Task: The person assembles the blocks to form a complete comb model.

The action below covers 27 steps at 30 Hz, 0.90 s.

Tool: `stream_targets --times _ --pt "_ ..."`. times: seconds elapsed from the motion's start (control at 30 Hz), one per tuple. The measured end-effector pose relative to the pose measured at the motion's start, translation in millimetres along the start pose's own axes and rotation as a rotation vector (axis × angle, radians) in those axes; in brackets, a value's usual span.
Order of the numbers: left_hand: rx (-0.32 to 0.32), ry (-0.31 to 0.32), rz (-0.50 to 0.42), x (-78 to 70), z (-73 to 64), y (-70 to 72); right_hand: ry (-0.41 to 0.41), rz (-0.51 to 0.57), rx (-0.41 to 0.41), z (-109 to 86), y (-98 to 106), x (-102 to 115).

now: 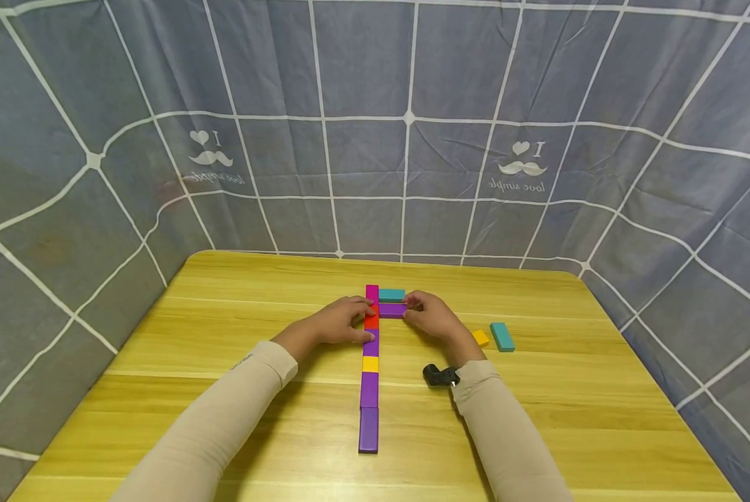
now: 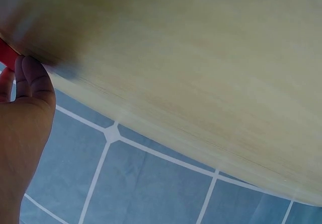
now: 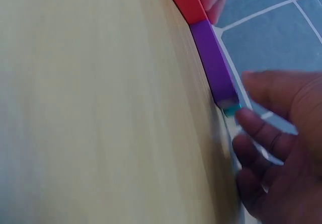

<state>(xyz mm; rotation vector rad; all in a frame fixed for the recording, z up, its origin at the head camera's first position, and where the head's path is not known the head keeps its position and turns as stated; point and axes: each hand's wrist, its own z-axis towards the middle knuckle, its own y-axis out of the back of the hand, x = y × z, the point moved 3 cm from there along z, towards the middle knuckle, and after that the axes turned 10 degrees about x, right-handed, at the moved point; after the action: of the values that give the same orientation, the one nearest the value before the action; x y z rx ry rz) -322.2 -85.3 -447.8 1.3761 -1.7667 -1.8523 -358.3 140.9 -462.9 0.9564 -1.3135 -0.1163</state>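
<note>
A column of flat coloured blocks runs down the table: magenta (image 1: 372, 291), red (image 1: 371, 321), purple (image 1: 372, 348), yellow (image 1: 370, 364), then two more purple ones. A teal block (image 1: 392, 295) and a purple block (image 1: 392, 311) branch off to the right near its far end. My left hand (image 1: 337, 321) rests along the column's left side, fingertips at the red block and thumb at the purple one below. My right hand (image 1: 433, 317) is at the branching purple block's outer end; in the right wrist view its thumb and loosely bent fingers are spread beside that end.
Right of my right hand lie a loose yellow block (image 1: 480, 338) and a loose teal block (image 1: 502, 337). A black wrist device (image 1: 440, 375) sits at my right cuff. Grey gridded cloth (image 1: 375, 160) encloses the wooden table (image 1: 256, 279) at its back and sides.
</note>
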Motion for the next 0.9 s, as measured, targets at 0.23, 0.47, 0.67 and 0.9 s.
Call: stream_targets --times 0.23,0.47,0.67,0.9 --pt "-0.003 -0.005 0.019 -0.1 1.9 -0.9 -0.008 0.057 -0.006 -23.5 19.6 0.8" --pt "0.001 0.000 0.013 0.9 1.7 -1.4 0.015 0.005 -0.036 -55.2 49.6 -14.7" --pt "0.007 0.004 0.013 0.7 1.0 -1.9 -0.009 -0.058 -0.070 -86.9 72.5 -31.2" --pt "0.001 0.016 0.013 -0.1 0.5 -1.2 -0.034 -0.098 -0.060 -115.9 82.8 -46.4"
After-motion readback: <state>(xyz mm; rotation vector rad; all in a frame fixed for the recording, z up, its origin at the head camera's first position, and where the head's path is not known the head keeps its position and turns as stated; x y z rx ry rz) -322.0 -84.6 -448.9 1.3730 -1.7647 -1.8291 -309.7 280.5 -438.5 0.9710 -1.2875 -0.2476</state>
